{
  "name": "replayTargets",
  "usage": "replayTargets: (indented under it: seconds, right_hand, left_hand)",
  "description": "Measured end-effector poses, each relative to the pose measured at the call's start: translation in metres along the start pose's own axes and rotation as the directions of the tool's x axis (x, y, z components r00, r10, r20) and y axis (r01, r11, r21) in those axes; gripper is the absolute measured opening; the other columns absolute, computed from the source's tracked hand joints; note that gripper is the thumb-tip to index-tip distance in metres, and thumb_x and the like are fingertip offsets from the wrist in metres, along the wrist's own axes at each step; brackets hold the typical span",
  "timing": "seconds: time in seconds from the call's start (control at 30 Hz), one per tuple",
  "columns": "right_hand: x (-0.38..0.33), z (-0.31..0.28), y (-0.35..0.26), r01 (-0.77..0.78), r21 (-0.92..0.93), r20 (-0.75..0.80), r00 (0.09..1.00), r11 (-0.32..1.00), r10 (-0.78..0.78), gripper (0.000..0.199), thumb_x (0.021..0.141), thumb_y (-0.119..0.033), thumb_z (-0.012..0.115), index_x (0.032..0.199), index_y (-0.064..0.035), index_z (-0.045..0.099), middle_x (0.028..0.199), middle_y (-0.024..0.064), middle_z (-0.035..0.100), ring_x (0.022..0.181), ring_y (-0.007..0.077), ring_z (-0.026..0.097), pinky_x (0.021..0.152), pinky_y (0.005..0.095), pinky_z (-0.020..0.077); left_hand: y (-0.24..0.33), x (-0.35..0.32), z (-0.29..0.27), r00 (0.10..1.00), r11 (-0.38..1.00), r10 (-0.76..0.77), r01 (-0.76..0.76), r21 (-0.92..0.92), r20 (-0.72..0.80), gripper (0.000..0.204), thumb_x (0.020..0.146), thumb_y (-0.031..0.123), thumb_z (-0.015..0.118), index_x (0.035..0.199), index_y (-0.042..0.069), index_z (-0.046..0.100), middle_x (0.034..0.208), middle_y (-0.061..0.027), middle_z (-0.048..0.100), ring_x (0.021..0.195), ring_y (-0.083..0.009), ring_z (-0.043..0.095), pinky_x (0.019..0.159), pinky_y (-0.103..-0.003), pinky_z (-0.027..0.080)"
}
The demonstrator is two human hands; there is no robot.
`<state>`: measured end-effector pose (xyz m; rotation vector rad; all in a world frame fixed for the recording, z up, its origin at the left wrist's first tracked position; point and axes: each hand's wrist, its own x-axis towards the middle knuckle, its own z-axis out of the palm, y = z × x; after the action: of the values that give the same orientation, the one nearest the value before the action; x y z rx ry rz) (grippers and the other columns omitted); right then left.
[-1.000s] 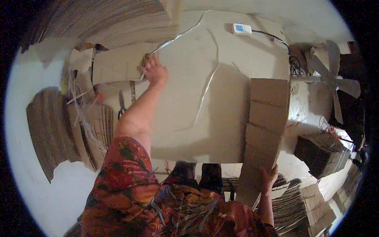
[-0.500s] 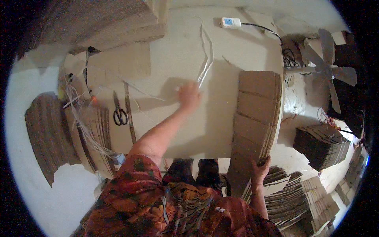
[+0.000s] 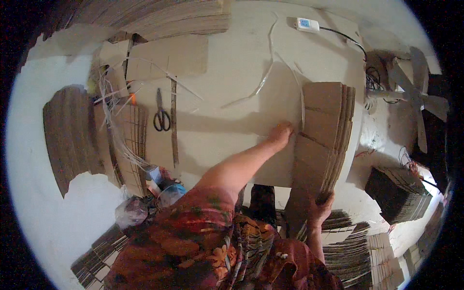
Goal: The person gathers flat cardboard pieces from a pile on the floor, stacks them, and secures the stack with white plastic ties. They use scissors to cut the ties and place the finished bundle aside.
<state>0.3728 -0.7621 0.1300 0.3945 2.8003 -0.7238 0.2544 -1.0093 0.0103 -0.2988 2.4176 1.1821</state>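
A long bundle of flat brown cardboard pieces [image 3: 321, 113] lies along the right side of the pale table, its near end sticking out past the table's front edge. My right hand [image 3: 321, 210] is wrapped round that near end from the right. My left hand [image 3: 282, 135] reaches across to the bundle's left side, its fingers closed at a thin, clear plastic strap [image 3: 298, 89]. One length of the strap runs down beside the bundle to these fingers. Its other length trails left over the tabletop. The fingertips of my left hand are blurred.
Black-handled scissors [image 3: 162, 113] lie on the left of the table near a tangle of clear straps [image 3: 116, 130]. A white power socket [image 3: 307, 24] with a black cable sits at the back. A fan [image 3: 419, 99] stands at right; cardboard stacks [image 3: 72, 140] surround the table.
My left hand has moved right, from mid-table to the bundle's left side. The strap's two lengths have spread apart. My right hand stays on the bundle, and the view has shifted slightly.
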Motion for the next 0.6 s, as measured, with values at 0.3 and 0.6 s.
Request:
replayTargets:
  seconds: [0.3,0.6]
  right_hand:
    - [-0.006,-0.025,0.059,0.011,-0.086,-0.141,0.990,0.996,-0.023,0.060,0.066,-0.014,0.064,0.120,-0.0004,0.039,0.102,0.0158,0.052,0.085,0.0264,0.054,0.073,0.0344,0.0436]
    - [-0.008,-0.010,0.061,-0.049,-0.056,-0.009,0.999,0.997,0.049,0.070,0.068,-0.018,0.064,0.127,0.0011,0.031,0.124,0.0239,0.040,0.113,0.0356,0.043,0.092,0.0377,0.0365]
  left_hand:
    - [0.003,-0.017,-0.007,0.893,0.950,0.301,-0.311,0.026,-0.335,0.027,0.075,0.012,0.055,0.100,0.004,0.054,0.102,-0.0165,0.053,0.101,-0.0303,0.049,0.085,-0.038,0.039]
    - [-0.173,-0.123,-0.070,0.953,0.700,-0.158,0.293,0.651,-0.259,0.060,0.079,0.014,0.051,0.131,-0.001,0.024,0.139,-0.0183,0.014,0.124,-0.0358,0.024,0.099,-0.047,0.024]
